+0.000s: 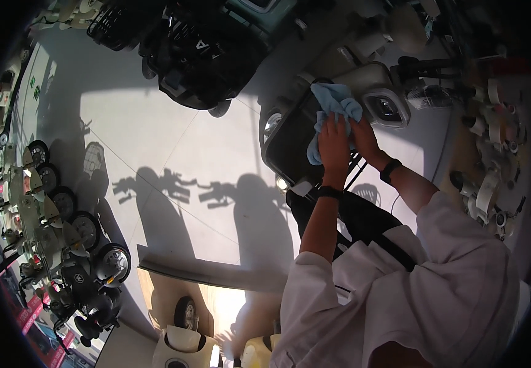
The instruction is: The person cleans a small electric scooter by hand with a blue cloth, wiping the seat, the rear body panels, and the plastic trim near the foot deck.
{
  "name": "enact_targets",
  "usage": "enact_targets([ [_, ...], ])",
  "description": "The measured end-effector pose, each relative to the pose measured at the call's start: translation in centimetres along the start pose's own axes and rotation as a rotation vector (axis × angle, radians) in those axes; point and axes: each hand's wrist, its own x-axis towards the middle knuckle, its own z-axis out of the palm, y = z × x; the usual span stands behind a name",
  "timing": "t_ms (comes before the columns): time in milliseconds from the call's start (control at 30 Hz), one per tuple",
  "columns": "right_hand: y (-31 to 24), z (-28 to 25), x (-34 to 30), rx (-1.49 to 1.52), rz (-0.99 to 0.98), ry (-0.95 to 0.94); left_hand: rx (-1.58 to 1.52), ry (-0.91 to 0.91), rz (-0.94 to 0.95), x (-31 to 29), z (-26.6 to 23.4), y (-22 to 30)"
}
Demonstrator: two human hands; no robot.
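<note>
A light blue cloth [334, 97] is bunched over the top of a dark scooter or small vehicle body [291, 136]. My left hand [334, 142] presses on the cloth from above, its fingers pointing away from me. Close beside it, my right hand [365, 140] grips the cloth's right side, with its fingers partly hidden in the folds. To the right of the cloth sits a lamp in a pale square frame [388, 109]. A round lamp [271, 125] shows at the body's left edge.
A black scooter [210, 67] stands ahead on the pale floor. Parked scooters with wheels [113, 262] line the left side. Cream scooters [182, 346] stand behind a low dark ledge [210, 273]. More white scooters [486, 190] are at the right.
</note>
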Motion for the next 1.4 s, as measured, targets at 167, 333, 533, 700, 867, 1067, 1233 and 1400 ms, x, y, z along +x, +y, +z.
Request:
enact_targets([
  [167,1.6,-0.6,-6.1,-0.481,-0.185,-0.031,-0.066,-0.11,-0.038,-6.0,-0.8,1.3],
  [333,-0.4,-0.6,-8.8,-0.471,-0.164,-0.059,-0.026,-0.161,-0.06,-10.4,-2.2,1.7],
  [533,4.4,-2.1,-14.2,-0.414,-0.01,-0.145,-0.094,-0.467,-0.185,-14.0,-0.7,3.6],
  [700,12.5,0.9,-19.9,0.134,0.201,-0.442,-0.147,-0.661,-0.188,-22.0,-0.2,1.3],
  [867,5.1,-9.5,-15.9,-0.237,0.106,-0.443,-0.113,-0.727,-0.054,-14.6,-1.2,6.7],
  [1067,-0.1,-22.7,-7.5,-0.061,-0.339,0.232,-0.009,-0.194,0.372,0.6,-1.5,19.9],
  [1233,1.4,-26.4,-2.2,-0.029,-0.285,0.349,0.272,-0.225,0.566,8.9,3.5,26.6],
  [1400,4.1,-27.1,-0.9,-0.111,-0.314,0.19,0.32,-0.222,0.453,9.4,6.3,26.1],
])
